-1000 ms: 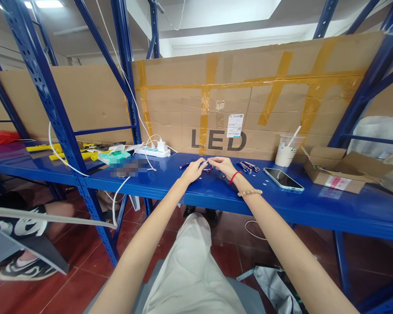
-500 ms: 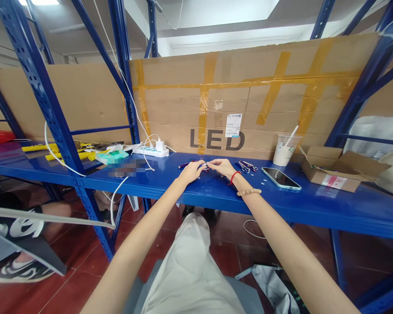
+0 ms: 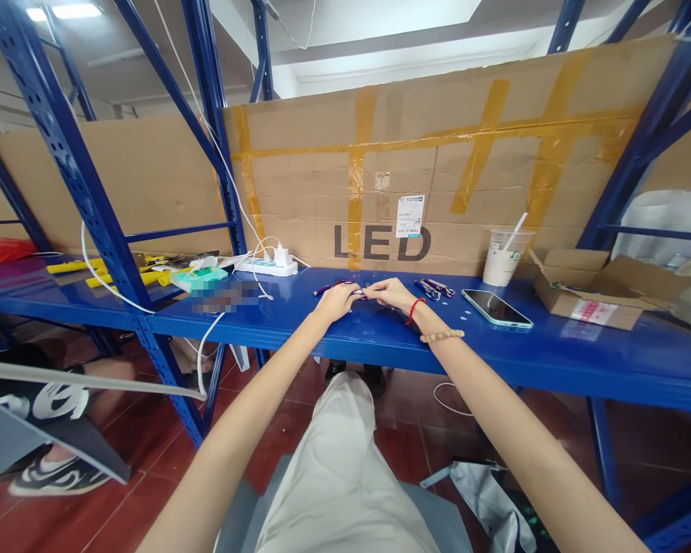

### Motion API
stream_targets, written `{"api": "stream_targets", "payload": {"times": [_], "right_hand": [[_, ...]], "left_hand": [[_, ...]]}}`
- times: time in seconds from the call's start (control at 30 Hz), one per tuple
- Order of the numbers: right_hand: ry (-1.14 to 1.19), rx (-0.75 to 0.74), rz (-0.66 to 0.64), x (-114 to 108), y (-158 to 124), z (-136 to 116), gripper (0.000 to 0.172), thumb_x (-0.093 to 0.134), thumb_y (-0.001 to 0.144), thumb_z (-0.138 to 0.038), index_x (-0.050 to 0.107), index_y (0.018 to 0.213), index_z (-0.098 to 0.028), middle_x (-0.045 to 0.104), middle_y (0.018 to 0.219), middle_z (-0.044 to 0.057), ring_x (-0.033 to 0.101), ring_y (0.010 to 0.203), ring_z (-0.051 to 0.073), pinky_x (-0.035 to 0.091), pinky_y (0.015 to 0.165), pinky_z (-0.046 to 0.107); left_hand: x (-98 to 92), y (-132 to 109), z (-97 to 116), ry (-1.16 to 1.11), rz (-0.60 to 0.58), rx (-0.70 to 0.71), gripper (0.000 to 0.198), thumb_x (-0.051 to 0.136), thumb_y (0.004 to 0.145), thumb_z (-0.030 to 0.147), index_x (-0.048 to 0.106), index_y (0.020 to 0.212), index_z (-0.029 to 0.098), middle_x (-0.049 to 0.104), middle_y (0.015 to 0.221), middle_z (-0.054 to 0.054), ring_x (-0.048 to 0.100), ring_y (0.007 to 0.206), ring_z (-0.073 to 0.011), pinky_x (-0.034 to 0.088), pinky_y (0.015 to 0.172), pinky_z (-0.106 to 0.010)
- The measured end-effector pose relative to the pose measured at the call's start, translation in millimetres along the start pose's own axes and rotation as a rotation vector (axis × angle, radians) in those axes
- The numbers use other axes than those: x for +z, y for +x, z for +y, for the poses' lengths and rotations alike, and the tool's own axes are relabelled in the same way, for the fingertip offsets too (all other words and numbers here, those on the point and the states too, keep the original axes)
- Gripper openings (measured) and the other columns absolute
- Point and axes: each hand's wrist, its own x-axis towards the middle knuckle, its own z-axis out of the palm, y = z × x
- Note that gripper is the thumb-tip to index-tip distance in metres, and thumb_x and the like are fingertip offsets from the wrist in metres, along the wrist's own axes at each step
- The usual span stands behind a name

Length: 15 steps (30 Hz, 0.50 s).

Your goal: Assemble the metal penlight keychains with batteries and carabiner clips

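My left hand point(image 3: 338, 302) rests near the blue shelf top, its fingers closed at the tips. My right hand point(image 3: 392, 294), with a red cord and a beaded bracelet at the wrist, meets it with a pinch. Between the fingertips is a small, light-coloured slim piece point(image 3: 359, 294), mostly covered, too small to name. A dark blue pen-like thing point(image 3: 322, 290) pokes out beyond my left hand. To the right of my right hand lies a little heap of slim dark blue and silvery pieces point(image 3: 434, 289), with small pale bits beside it.
A phone point(image 3: 497, 309), a plastic cup with a straw point(image 3: 500, 261) and an open cardboard box point(image 3: 584, 307) stand to the right. A power strip point(image 3: 265, 265), cables and a green packet point(image 3: 200, 279) lie leftward. Taped cardboard point(image 3: 299, 184) closes off the back. Another person's leg shows lower left.
The view has shifted slightly. My hands stay together over the same spot, with the right fingers pinched a little closer and the small piece between them showing slightly more.
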Motion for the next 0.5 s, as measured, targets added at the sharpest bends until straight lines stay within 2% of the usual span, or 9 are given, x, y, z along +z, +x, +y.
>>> {"api": "stream_targets", "payload": {"times": [0.1,0.23,0.5], "right_hand": [[0.049,0.028,-0.024,-2.5,-0.4,-1.5,0.036,0.072,0.053,-0.041,0.072,0.074,-0.012,0.058,0.060,0.002,0.040,0.051,0.007,0.031,0.047,0.022],[-0.013,0.080,-0.028,-5.3,-2.5,-3.8,0.037,0.074,0.052,-0.042,0.071,0.073,-0.011,0.055,0.057,0.001,0.039,0.050,0.007,0.029,0.045,0.022],[-0.031,0.052,-0.015,-7.6,0.6,-2.2,0.042,0.070,0.059,-0.053,0.067,0.068,-0.012,0.048,0.045,-0.001,0.035,0.044,0.006,0.025,0.042,0.022]], "left_hand": [[-0.1,0.3,-0.4,-0.030,0.022,0.009,0.024,0.041,0.089,0.031,0.060,0.102,0.022,0.066,0.103,-0.004,0.060,0.098,-0.0187,0.047,0.085,-0.029],[-0.9,-0.6,1.3,-0.053,0.032,0.043,0.025,0.042,0.089,0.031,0.061,0.101,0.022,0.066,0.104,-0.004,0.059,0.099,-0.0181,0.047,0.086,-0.028],[-2.1,-1.3,5.0,-0.103,0.111,0.056,0.025,0.041,0.089,0.028,0.062,0.102,0.020,0.066,0.106,-0.004,0.059,0.100,-0.0177,0.045,0.091,-0.030]]}}
